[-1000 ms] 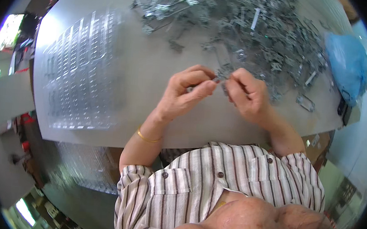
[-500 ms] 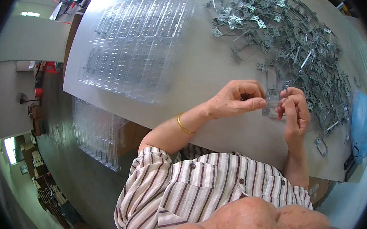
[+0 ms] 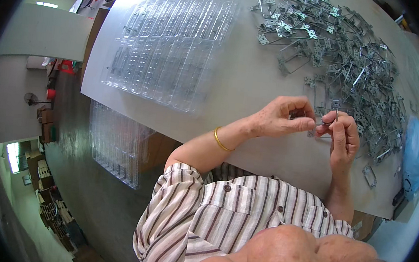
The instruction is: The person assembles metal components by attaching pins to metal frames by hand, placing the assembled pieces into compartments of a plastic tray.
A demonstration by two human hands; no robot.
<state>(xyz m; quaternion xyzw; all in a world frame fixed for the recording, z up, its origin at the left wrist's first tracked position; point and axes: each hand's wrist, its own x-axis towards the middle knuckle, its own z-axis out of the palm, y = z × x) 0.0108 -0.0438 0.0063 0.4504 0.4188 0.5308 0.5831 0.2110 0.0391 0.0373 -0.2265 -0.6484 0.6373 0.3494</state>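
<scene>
My right hand (image 3: 344, 140) pinches a small silver metal bracket (image 3: 337, 105) between thumb and fingers, its upper end sticking up. Close beside it on the left, my left hand (image 3: 285, 118) is closed, thumb against curled fingers; whatever it grips is hidden. The fingertips of both hands nearly meet over the table. Just beyond them lies a rectangular metal frame (image 3: 319, 88), partly covered by my fingers. A large heap of similar metal brackets (image 3: 343, 62) spreads behind and to the right. One single bracket (image 3: 369, 176) rests apart, right of my right wrist.
Clear plastic compartment trays (image 3: 169, 54) lie on the left of the white table (image 3: 245, 84). More clear trays (image 3: 115, 145) stand lower, beyond the table's left front edge, next to a cardboard box (image 3: 161, 149). A blue plastic bag (image 3: 415, 157) sits at the right edge.
The whole view has shifted slightly, so the table and trays appear further right. My right hand has come a little closer to my left, still holding the bracket.
</scene>
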